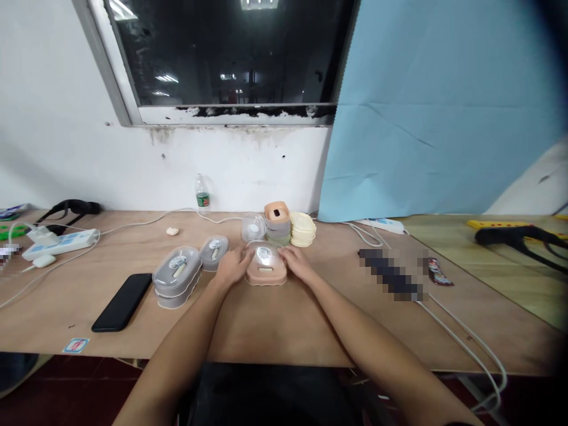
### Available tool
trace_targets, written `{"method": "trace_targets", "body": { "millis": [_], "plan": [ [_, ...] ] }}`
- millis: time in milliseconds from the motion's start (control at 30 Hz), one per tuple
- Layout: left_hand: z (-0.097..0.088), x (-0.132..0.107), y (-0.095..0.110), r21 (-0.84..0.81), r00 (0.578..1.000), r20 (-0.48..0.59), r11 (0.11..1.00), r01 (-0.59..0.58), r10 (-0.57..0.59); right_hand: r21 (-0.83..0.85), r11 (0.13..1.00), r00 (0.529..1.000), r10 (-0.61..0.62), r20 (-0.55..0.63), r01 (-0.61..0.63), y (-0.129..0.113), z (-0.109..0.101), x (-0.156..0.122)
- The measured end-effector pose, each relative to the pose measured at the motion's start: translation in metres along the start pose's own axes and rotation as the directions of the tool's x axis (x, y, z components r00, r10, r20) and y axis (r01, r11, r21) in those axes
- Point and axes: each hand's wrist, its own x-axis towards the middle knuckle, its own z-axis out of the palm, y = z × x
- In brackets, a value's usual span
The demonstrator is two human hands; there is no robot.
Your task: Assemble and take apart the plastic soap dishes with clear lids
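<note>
A pink soap-box-like case with a clear lid (266, 267) lies on the wooden table (275, 319) in front of me. My left hand (233, 265) presses against its left side with fingers curled on the lid edge. My right hand (296, 261) holds its right side the same way. To the left stand two stacked grey cases with clear lids (176, 277) and a single grey case (213, 252). Behind the pink case are a loose clear lid (253, 228), a stack of pink and grey bases (277, 223) and a pile of cream-coloured parts (302, 229).
A black phone (122, 302) lies at the left front. White power strips (60, 244) and cables run along the left. A plastic bottle (203, 194) stands by the wall. Another power strip (382, 225) and cables lie right, beside a blue sheet (435, 112).
</note>
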Motion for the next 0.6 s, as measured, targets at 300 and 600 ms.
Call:
{"method": "trace_targets", "body": {
  "millis": [300,600],
  "plan": [
    [0.003,0.000,0.000,0.163,0.975,0.174,0.980,0.111,-0.139,0.006,0.999,0.999,0.050,0.021,-0.051,0.015,-0.001,0.002],
    [-0.001,-0.004,-0.001,0.158,0.979,0.201,0.987,-0.011,-0.021,-0.052,0.999,0.979,0.011,0.203,-0.001,0.016,-0.011,-0.004]
  ]
}}
